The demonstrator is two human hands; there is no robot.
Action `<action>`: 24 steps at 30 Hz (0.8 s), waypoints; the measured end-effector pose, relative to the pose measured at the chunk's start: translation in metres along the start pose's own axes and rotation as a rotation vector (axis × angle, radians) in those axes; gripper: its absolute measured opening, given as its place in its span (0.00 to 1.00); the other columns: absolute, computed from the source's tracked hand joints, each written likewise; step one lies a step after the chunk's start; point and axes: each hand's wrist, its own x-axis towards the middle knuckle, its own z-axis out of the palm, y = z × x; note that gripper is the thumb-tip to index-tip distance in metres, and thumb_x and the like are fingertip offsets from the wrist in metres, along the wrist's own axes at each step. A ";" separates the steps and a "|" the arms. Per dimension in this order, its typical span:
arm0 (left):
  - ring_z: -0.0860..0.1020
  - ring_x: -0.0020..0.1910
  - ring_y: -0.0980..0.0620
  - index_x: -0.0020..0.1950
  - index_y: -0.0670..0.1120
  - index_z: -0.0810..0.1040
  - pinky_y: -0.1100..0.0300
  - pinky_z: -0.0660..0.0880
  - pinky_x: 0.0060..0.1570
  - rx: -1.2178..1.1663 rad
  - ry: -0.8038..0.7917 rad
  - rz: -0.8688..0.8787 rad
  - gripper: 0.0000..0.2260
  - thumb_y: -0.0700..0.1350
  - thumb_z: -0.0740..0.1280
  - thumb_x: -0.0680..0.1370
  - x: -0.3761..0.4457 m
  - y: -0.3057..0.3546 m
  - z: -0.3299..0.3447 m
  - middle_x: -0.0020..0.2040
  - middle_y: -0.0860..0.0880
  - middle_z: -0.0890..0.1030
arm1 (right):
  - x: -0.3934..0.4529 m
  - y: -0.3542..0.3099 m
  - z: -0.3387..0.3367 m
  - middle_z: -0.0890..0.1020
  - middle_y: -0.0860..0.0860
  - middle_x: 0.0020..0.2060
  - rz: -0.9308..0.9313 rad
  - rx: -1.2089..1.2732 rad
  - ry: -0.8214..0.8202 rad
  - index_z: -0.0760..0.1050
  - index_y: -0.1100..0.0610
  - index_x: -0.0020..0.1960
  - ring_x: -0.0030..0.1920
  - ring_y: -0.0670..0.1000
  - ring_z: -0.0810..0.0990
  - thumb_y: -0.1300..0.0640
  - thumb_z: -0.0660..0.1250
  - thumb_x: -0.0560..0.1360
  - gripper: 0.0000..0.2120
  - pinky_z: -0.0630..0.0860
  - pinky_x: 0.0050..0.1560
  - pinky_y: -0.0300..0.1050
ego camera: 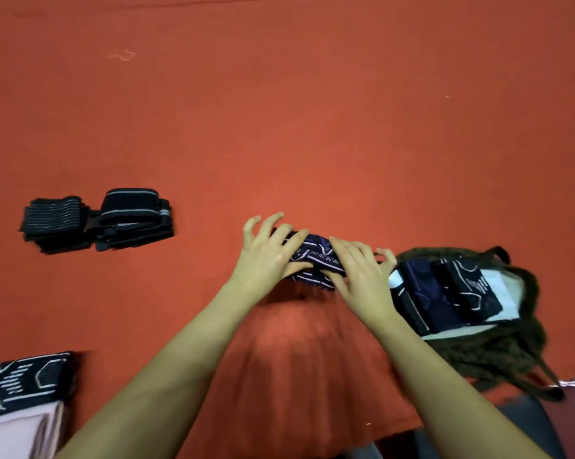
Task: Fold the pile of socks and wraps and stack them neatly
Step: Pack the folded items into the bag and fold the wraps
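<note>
Both hands meet at the centre of the red cloth surface [312, 111]. The left hand [269, 256] and right hand [362, 276] pinch a dark patterned sock [312, 256] between them. At nine o'clock sits a stack of black striped wraps [97, 220]. At three o'clock, a dark mesh bag [498, 352] holds more patterned socks [445, 293]. At seven o'clock lies another patterned piece [24, 382].
</note>
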 end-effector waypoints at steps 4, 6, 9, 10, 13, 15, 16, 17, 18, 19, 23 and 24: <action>0.80 0.55 0.44 0.56 0.48 0.82 0.46 0.60 0.58 -0.052 0.024 0.089 0.24 0.63 0.59 0.73 0.075 0.083 0.005 0.47 0.48 0.81 | -0.016 0.094 -0.038 0.79 0.45 0.57 0.127 -0.011 0.027 0.73 0.53 0.66 0.59 0.50 0.72 0.44 0.59 0.74 0.23 0.56 0.55 0.50; 0.80 0.51 0.45 0.55 0.47 0.82 0.46 0.61 0.58 -0.102 0.029 0.145 0.24 0.63 0.59 0.73 0.107 0.122 0.009 0.47 0.47 0.81 | -0.027 0.135 -0.053 0.80 0.45 0.56 0.205 -0.017 0.043 0.74 0.52 0.64 0.59 0.50 0.71 0.43 0.58 0.74 0.22 0.55 0.55 0.50; 0.80 0.45 0.45 0.53 0.46 0.81 0.48 0.62 0.54 -0.157 0.031 0.242 0.25 0.64 0.58 0.72 0.149 0.175 0.015 0.43 0.48 0.81 | -0.048 0.187 -0.066 0.82 0.46 0.51 0.316 -0.003 0.075 0.76 0.54 0.61 0.57 0.49 0.69 0.42 0.59 0.74 0.23 0.58 0.56 0.54; 0.80 0.43 0.45 0.52 0.46 0.81 0.49 0.62 0.53 -0.176 0.027 0.281 0.25 0.64 0.58 0.72 0.161 0.190 0.017 0.42 0.48 0.80 | -0.055 0.201 -0.069 0.82 0.47 0.50 0.355 0.010 0.080 0.76 0.55 0.61 0.56 0.50 0.69 0.41 0.59 0.74 0.24 0.60 0.57 0.57; 0.79 0.40 0.45 0.51 0.45 0.81 0.49 0.61 0.53 -0.218 0.016 0.381 0.25 0.64 0.57 0.72 0.198 0.231 0.021 0.40 0.47 0.79 | -0.075 0.238 -0.078 0.82 0.49 0.48 0.453 -0.004 0.121 0.77 0.57 0.60 0.54 0.51 0.69 0.40 0.58 0.75 0.24 0.64 0.55 0.60; 0.79 0.41 0.45 0.52 0.45 0.80 0.49 0.59 0.54 -0.257 -0.024 0.447 0.25 0.64 0.57 0.72 0.222 0.255 0.021 0.41 0.47 0.79 | -0.082 0.256 -0.085 0.81 0.49 0.45 0.509 -0.011 0.138 0.77 0.56 0.59 0.53 0.51 0.68 0.40 0.58 0.75 0.23 0.60 0.54 0.57; 0.78 0.44 0.44 0.54 0.45 0.79 0.49 0.57 0.56 -0.280 -0.087 0.472 0.25 0.64 0.59 0.72 0.233 0.265 0.021 0.44 0.47 0.79 | -0.084 0.264 -0.088 0.81 0.48 0.43 0.539 -0.008 0.133 0.77 0.54 0.58 0.52 0.51 0.68 0.40 0.58 0.75 0.22 0.58 0.53 0.56; 0.77 0.48 0.44 0.57 0.46 0.78 0.51 0.56 0.57 -0.288 -0.172 0.481 0.26 0.65 0.61 0.73 0.242 0.274 0.024 0.47 0.47 0.79 | -0.086 0.271 -0.089 0.81 0.48 0.42 0.567 -0.001 0.114 0.77 0.53 0.57 0.52 0.51 0.68 0.40 0.59 0.75 0.20 0.57 0.53 0.55; 0.76 0.51 0.46 0.59 0.47 0.76 0.52 0.55 0.58 -0.285 -0.253 0.487 0.26 0.66 0.62 0.72 0.251 0.282 0.029 0.50 0.48 0.78 | -0.089 0.277 -0.089 0.81 0.47 0.41 0.591 -0.005 0.090 0.78 0.52 0.55 0.52 0.52 0.69 0.40 0.59 0.75 0.19 0.56 0.53 0.54; 0.75 0.52 0.48 0.61 0.48 0.75 0.53 0.54 0.58 -0.292 -0.314 0.491 0.26 0.66 0.63 0.72 0.257 0.291 0.035 0.52 0.50 0.78 | -0.093 0.283 -0.087 0.80 0.46 0.40 0.612 -0.019 0.065 0.78 0.51 0.53 0.51 0.52 0.70 0.40 0.58 0.75 0.18 0.54 0.53 0.52; 0.74 0.56 0.50 0.65 0.51 0.71 0.54 0.56 0.55 -0.451 -0.561 0.440 0.27 0.63 0.68 0.71 0.257 0.317 0.061 0.57 0.51 0.77 | -0.115 0.293 -0.070 0.69 0.45 0.34 0.686 -0.039 -0.064 0.75 0.54 0.42 0.50 0.55 0.72 0.37 0.53 0.74 0.22 0.53 0.55 0.52; 0.73 0.58 0.50 0.67 0.52 0.69 0.54 0.56 0.55 -0.507 -0.588 0.412 0.29 0.62 0.70 0.70 0.253 0.322 0.067 0.59 0.51 0.77 | -0.120 0.293 -0.063 0.69 0.45 0.34 0.705 -0.028 -0.096 0.73 0.54 0.40 0.50 0.55 0.73 0.38 0.53 0.74 0.22 0.53 0.56 0.53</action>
